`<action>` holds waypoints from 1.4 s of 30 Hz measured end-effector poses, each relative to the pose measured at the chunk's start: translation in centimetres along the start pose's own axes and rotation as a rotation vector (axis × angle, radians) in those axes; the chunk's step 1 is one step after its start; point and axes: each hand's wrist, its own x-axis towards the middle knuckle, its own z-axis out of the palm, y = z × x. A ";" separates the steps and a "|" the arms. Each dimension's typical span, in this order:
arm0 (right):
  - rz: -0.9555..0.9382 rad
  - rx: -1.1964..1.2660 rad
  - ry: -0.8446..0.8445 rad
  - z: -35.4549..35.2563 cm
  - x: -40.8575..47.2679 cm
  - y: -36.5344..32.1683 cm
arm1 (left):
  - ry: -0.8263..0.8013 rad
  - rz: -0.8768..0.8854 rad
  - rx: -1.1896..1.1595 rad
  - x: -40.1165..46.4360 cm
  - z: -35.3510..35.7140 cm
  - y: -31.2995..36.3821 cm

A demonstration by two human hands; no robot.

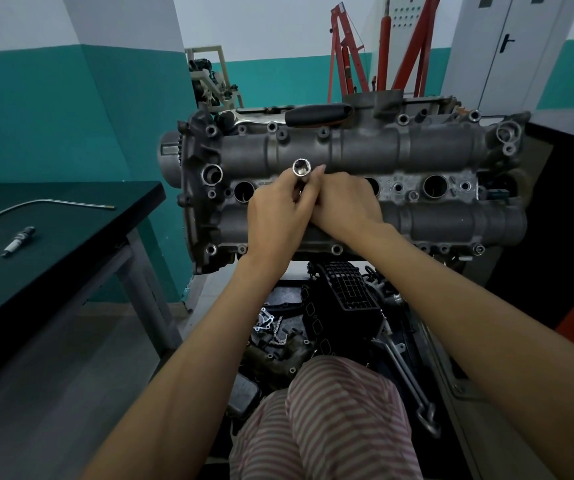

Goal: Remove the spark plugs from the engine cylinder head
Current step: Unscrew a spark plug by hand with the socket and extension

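Note:
The grey engine cylinder head (417, 147) stands in front of me with a row of round plug wells, one open at the left (244, 191) and one at the right (435, 186). A shiny long socket (301, 168) stands up over the second well, its open end facing me. My left hand (276, 216) grips the socket's shaft. My right hand (344, 202) wraps the socket from the right, fingers against it. A removed spark plug (19, 241) lies on the black table (71, 230) at the left. The well under my hands is hidden.
A ratchet with a black handle (316, 114) lies on the head's far edge. A thin bent metal rod (36, 206) lies on the table. Loose engine parts and a black manifold (341, 303) fill the floor below the head. A red engine hoist (382, 46) stands behind.

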 end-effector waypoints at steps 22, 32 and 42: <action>-0.009 0.018 0.002 0.1 0.1 0.1 | -0.002 -0.001 -0.006 -0.1 0.1 -0.2; -0.027 -0.021 0.022 0.2 0.0 0.2 | 0.008 -0.004 -0.037 -0.1 0.0 0.1; -0.017 0.009 0.034 -0.1 -0.1 -0.1 | -0.007 0.025 0.016 -0.1 0.0 -0.1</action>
